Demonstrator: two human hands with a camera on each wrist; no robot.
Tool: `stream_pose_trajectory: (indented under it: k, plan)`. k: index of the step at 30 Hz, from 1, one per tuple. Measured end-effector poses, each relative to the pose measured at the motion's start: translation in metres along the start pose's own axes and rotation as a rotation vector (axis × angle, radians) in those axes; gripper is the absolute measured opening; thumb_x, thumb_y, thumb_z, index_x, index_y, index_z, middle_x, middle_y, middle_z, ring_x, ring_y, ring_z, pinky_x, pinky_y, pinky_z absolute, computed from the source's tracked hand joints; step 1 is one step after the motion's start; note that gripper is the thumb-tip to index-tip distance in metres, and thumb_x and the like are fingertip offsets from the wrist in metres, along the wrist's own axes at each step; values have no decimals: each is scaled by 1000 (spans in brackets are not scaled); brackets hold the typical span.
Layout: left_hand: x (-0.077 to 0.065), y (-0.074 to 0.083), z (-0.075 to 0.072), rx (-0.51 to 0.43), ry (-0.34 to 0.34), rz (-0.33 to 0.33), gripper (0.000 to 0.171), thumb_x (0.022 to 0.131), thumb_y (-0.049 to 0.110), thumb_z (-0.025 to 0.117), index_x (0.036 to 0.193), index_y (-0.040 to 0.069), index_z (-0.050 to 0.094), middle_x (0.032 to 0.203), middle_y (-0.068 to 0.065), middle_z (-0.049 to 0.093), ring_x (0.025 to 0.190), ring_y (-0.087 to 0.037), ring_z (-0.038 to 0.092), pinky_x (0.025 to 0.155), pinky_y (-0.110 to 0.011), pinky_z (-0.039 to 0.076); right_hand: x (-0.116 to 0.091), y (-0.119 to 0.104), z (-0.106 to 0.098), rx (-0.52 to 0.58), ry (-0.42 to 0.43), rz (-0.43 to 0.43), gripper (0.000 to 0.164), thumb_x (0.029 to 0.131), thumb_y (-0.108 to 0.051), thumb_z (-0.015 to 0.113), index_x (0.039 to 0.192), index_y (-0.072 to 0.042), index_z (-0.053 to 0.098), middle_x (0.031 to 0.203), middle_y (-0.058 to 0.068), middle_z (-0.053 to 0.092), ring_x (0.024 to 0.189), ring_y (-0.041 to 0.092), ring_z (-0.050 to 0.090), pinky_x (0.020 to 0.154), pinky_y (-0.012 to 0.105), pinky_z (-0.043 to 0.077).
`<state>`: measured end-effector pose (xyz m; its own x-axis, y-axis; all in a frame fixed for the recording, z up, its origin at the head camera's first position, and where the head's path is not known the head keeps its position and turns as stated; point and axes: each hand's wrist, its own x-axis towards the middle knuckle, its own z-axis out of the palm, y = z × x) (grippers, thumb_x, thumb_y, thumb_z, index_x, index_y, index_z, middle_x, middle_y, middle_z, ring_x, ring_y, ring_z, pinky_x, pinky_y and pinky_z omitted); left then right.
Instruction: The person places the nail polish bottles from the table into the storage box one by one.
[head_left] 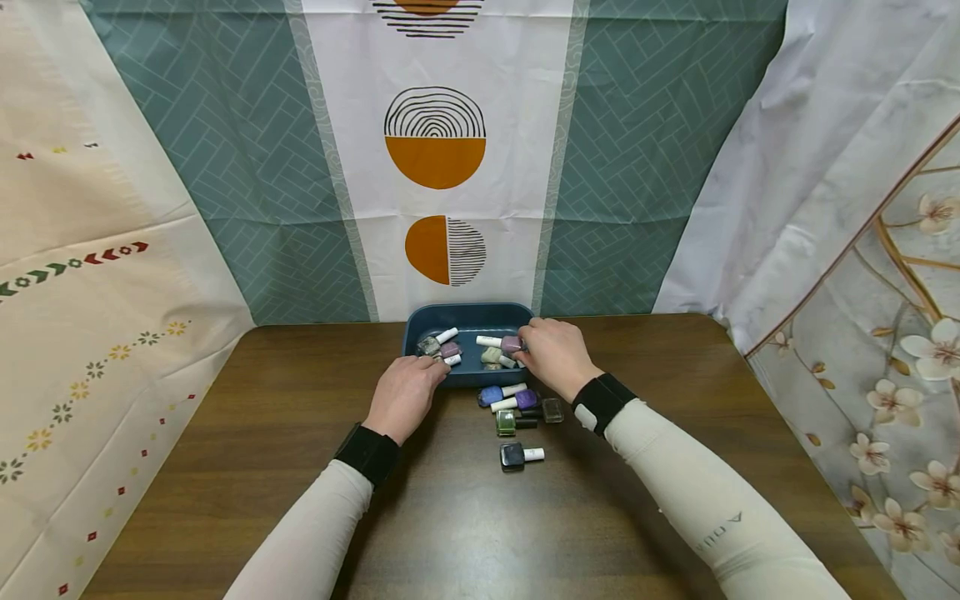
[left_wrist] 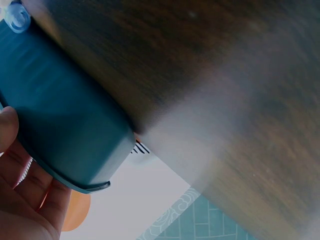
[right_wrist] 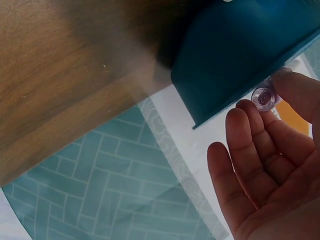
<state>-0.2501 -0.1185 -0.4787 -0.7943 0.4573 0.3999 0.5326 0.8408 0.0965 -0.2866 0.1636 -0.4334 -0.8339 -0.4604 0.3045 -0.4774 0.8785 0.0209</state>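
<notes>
A dark blue bin (head_left: pixel 468 377) stands at the back of the table with several nail polish bottles inside. My right hand (head_left: pixel 558 354) pinches a mauve nail polish bottle (head_left: pixel 512 344) by its glass end, over the bin's right side, its white cap pointing left. In the right wrist view the bottle's round base (right_wrist: pixel 263 99) shows between thumb and fingers. My left hand (head_left: pixel 405 396) grips the bin's front left rim, with the thumb (left_wrist: pixel 7 127) on the outer wall and the fingers behind the rim. Close to its fingertips lies a white-capped bottle (head_left: pixel 452 360).
In front of the bin lie a blue bottle (head_left: pixel 491 396), a purple one (head_left: pixel 527 400), a green one (head_left: pixel 506 423) and a black-capped clear one (head_left: pixel 552 410). Nearer stands apart a dark bottle (head_left: pixel 512 457), lying on its side. A patterned curtain (head_left: pixel 457 167) hangs behind the table.
</notes>
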Motion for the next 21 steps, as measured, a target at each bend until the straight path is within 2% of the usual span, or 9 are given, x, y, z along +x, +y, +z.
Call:
stream_pose_trajectory:
  k: [14, 21]
  plan:
    - [0, 0, 0, 15, 6, 12, 15, 103, 6, 78, 116, 10, 83, 109, -5, 81, 95, -25, 72, 102, -43, 59, 7, 0, 10, -63, -32, 10, 25, 97, -33, 89, 98, -9, 82, 88, 6, 71, 84, 28, 69, 71, 42, 61]
    - [-1, 0, 0, 3, 3, 9, 15, 104, 6, 77, 118, 9, 83, 109, -5, 81, 98, -26, 72, 104, -44, 58, 10, -4, 8, -88, -68, 18, 24, 96, -31, 89, 94, -8, 83, 86, 8, 72, 83, 28, 66, 72, 43, 60]
